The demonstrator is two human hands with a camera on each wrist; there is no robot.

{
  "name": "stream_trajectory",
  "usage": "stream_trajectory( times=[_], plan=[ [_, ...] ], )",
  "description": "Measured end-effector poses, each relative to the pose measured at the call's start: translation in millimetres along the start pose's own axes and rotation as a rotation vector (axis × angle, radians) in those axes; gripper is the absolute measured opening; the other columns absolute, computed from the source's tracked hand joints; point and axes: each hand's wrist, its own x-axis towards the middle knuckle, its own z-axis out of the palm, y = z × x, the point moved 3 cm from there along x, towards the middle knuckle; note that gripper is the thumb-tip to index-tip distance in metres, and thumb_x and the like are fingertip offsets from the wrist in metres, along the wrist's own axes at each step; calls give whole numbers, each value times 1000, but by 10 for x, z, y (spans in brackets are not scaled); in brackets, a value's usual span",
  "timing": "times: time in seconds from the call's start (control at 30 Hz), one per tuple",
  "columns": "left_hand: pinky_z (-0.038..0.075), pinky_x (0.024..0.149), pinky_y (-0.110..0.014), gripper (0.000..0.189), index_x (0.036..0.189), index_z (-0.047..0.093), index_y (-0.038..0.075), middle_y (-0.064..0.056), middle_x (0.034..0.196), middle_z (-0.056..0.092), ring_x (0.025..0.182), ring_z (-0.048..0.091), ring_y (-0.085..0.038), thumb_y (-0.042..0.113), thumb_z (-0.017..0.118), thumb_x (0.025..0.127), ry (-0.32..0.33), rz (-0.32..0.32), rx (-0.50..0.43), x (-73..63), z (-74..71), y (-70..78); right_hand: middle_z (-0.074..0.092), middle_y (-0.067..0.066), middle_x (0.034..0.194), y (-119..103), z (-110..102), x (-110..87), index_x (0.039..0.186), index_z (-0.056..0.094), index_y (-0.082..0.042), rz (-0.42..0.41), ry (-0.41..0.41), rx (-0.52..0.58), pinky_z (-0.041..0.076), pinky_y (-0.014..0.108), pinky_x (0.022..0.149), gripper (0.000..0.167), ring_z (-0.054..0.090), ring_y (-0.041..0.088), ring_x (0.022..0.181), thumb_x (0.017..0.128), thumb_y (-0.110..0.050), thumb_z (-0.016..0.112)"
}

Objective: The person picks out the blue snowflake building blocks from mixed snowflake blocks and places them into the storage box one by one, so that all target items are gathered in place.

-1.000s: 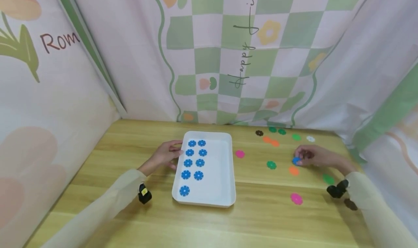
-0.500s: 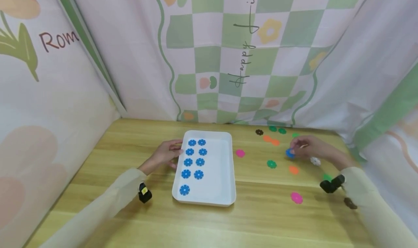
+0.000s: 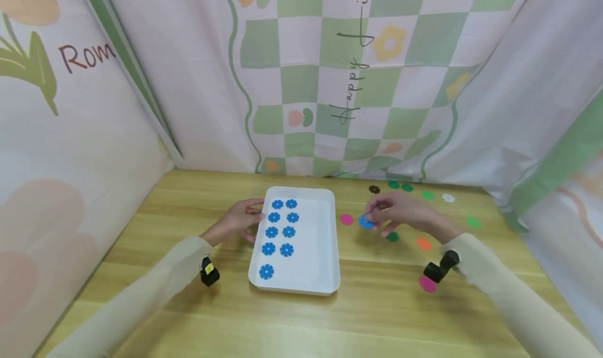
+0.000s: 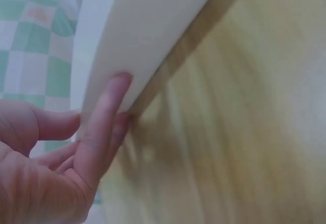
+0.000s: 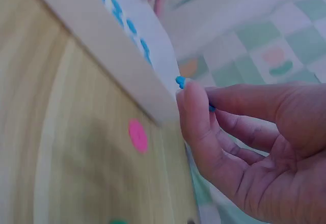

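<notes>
In the head view, a white tray [image 3: 316, 253] holds blue flower-shaped discs [image 3: 289, 232] in two columns along its left side. My left hand [image 3: 239, 222] is at the tray's left side. The left wrist view shows its extended fingers [image 4: 109, 102] against the outer wall and the thumb at the rim. To the right of the tray, my right hand [image 3: 398, 212] pinches another blue flower-shaped disc [image 3: 365, 221] between thumb and fingertips, above the wooden table [image 3: 377, 316]. The right wrist view shows only the edges of this disc [image 5: 180, 81], the rest hidden by the fingers.
A pink disc [image 3: 346, 219] lies between tray and right hand. Under that hand a green disc [image 3: 392, 236] is partly covered. Farther right lie orange [image 3: 424, 243], light green [image 3: 473, 222] and white discs [image 3: 448, 198]. A brown disc [image 3: 374, 189] is near the back curtain [image 3: 301, 146].
My right hand has carried the blue flower-shaped disc leftward from the table's right side toward the tray. My left hand and the tray have stayed in place.
</notes>
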Motion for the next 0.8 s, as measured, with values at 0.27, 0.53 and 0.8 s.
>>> stream_trajectory(
  times=[0.27,0.53,0.8],
  plan=[
    [70,72,-41,58,161,36,3,-30,146,56,126,63,-43,6,55,106,-89,-70,-89,-11,-45,67,69,17,106,-278,493,323,126,62,6,-10,-36,110,68,49,87,30,74,30,93,102,-11,68],
    [70,71,-38,66,163,32,4,-31,156,46,123,66,-42,-1,59,103,-116,-74,-126,-1,-3,11,69,16,102,-418,974,601,122,65,5,12,-135,88,68,48,87,26,76,23,84,96,2,65],
    [69,70,-36,64,162,35,7,-29,158,44,120,67,-40,1,60,103,-82,-63,-97,-18,-27,-23,73,14,92,-494,1308,856,111,69,4,26,-218,62,68,46,85,16,76,19,76,98,-3,72]
  ],
)
